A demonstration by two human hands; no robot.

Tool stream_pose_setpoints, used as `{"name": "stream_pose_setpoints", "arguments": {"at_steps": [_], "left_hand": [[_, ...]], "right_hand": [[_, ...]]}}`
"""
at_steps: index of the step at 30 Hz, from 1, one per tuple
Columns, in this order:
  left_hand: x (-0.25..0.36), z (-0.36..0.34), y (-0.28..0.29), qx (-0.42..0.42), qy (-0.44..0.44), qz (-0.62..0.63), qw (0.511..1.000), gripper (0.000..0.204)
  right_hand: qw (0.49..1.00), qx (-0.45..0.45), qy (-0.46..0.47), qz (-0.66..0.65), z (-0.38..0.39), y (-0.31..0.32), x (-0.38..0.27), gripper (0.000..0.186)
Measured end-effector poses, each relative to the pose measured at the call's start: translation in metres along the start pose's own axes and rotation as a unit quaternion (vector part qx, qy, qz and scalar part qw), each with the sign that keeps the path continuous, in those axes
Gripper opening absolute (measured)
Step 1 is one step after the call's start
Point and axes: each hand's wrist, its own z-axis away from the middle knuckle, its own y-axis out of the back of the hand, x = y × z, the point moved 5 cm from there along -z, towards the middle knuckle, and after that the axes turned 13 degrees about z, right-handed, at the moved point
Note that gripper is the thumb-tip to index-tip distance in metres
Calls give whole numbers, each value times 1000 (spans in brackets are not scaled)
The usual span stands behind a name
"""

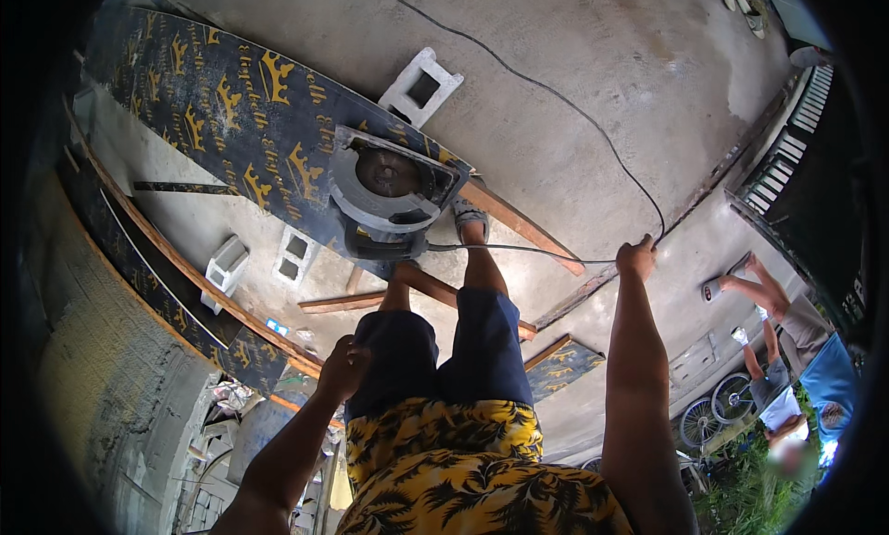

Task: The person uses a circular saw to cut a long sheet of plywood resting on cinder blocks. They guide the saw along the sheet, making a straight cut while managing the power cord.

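A circular saw [372,213] rests on a long dark board [211,95] with gold crown prints, near the board's right end. From the saw a black power cord [519,249] runs to the right. My right hand [636,256] is closed around this cord, with the arm stretched out forward. Beyond the hand the cord curves up over the floor toward the top. Beside my left thigh is my left hand [344,368], its fingers curled in; whatever lies inside them, if anything, is hidden. The board's right end is close to my foot.
Hollow concrete blocks [400,93] stand beside and below the board. Wooden strips [523,222] lie around my feet. Another printed board [565,367] is at my right. Curved boards [181,271] lean at left. Two people [798,327] and bicycles [701,424] are at far right.
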Motion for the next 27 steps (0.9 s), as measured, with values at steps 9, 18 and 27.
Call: {"name": "stream_pose_setpoints", "arguments": {"at_steps": [9, 18, 27], "left_hand": [[-84, 15, -35, -86, 65, -132, 985, 88], [-108, 13, -6, -49, 49, -148, 987, 107], [-114, 8, -22, -10, 53, -140, 989, 113]], "right_hand": [[787, -64, 592, -159, 393, 39, -300, 63], [826, -28, 559, -62, 425, 3, -354, 58], [810, -140, 569, -14, 406, 46, -359, 48]]}}
